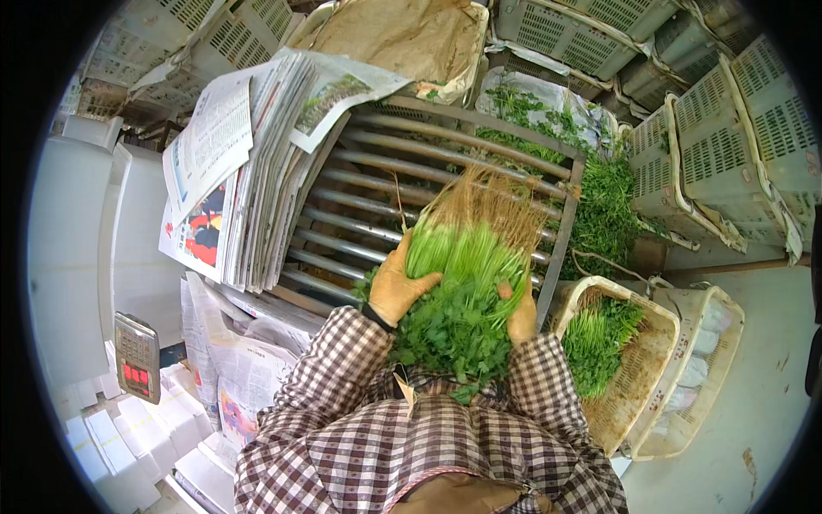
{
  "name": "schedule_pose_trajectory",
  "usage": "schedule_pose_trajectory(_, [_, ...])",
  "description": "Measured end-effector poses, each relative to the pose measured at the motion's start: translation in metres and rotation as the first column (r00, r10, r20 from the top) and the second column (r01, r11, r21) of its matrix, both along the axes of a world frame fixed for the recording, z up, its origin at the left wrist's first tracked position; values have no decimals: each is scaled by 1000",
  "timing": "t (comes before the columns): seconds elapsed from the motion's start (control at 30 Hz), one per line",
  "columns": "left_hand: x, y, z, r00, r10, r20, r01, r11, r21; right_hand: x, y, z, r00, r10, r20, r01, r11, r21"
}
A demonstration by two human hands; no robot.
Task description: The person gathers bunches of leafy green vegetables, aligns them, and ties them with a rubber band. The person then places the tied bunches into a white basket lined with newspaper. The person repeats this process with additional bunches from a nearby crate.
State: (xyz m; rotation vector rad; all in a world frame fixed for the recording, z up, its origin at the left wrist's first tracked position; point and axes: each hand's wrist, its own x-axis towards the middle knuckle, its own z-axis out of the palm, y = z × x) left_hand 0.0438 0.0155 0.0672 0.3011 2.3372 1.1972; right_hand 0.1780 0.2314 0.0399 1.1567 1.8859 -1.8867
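A big bunch of cilantro (462, 283) lies between my two hands, its blurred brown roots pointing away from me and its leaves towards my body. My left hand (399, 283) grips the stems from the left side, thumb over the top. On the right side, my right hand (519, 308) presses around the stems, partly covered by them. Beneath the roots is a rack of metal bars (359, 212) in a metal frame.
Stacked newspapers (257, 180) lie on the rack's left side. A digital scale display (137, 356) stands at left. Loose greens (600, 212) lie beyond the rack at right. A plastic crate (642, 385) holds more cilantro, beside a crate of white bundles (697, 372). Slatted crates (725, 141) line the back.
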Motion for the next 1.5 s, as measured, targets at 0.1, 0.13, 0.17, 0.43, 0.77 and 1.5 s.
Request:
schedule_pose_trajectory(0.1, [-12, -12, -27, 993, 55, -108, -59, 997, -40, -1, 18, 8, 975, 202, 91, -218, 948, 233])
schedule_pose_trajectory(0.13, [-16, -17, -32, 996, 16, -91, -23, 996, -84, 0, 25, 12, 946, 274, 174, -312, 917, 249])
schedule_pose_trajectory(0.17, [-18, -21, -33, 995, -16, -101, -1, 986, -166, 3, 32, 15, 940, 324, 109, -342, 879, 333])
schedule_pose_trajectory(0.43, [-20, 28, 61, 831, -103, -546, 148, 988, 38, 1, 62, 36, 989, 23, -144, -15, 998, 61])
schedule_pose_trajectory(0.77, [35, 86, 21, 669, -634, -388, 559, 773, -300, -20, 63, 18, 954, 42, -296, -120, 960, -253])
schedule_pose_trajectory(1.5, [32, 71, 13, 793, -441, -419, 321, 888, -329, -105, 77, 2, 764, 605, 226, -492, 320, 810])
